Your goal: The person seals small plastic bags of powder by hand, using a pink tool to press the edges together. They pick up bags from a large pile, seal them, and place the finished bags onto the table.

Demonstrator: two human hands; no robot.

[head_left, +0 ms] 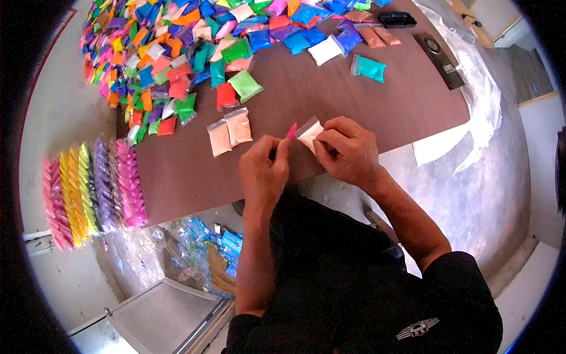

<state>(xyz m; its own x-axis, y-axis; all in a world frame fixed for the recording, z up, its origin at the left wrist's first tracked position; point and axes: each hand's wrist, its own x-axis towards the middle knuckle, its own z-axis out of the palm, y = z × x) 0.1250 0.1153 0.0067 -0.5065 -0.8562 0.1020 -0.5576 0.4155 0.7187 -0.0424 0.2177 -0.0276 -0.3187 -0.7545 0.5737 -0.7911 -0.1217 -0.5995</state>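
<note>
My left hand (262, 168) is closed with a small pink stick-like piece (292, 131) standing out between thumb and forefinger. Facing it, my right hand (352, 152) pinches a small clear zip bag (308, 134) with pale peach filling, low over the brown table near its front edge. The tip of the pink piece comes close to the bag's left side. Left of my hands lie two flat bags of the same peach colour, one (219, 139) slightly overlapped by the other (239, 127).
A large heap of small coloured bags (177, 47) covers the back left of the brown table (183, 183). Twisted strips of packets (100, 186) hang over its left edge. A teal bag (370, 69) and a black box (439, 61) lie to the right. Plastic wrappers (194, 248) are below.
</note>
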